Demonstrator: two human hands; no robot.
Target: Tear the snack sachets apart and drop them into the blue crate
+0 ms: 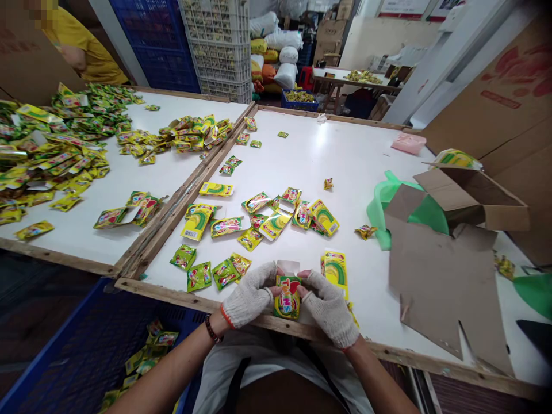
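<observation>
Both my hands wear white knitted gloves with bare fingertips. My left hand (253, 294) and my right hand (328, 305) grip a small green and yellow candy box (287, 296) from its two sides, by the table's front edge. Its white top flap stands up. Right of it lies a yellow box (336, 272), partly behind my right hand. Green candy sachets (199, 277) lie to the left of my left hand. Beyond my hands, several flat yellow boxes (196, 221) and more sachets are scattered on the white tabletop.
A wooden strip (185, 190) divides the table; heaped sachets and boxes (64, 155) lie left of it. At right are a green plastic basin (382, 201), a cardboard flap (444, 276) and an open carton (495, 195). Below left stands a blue crate (56, 356). A person in yellow (88, 43) is beyond.
</observation>
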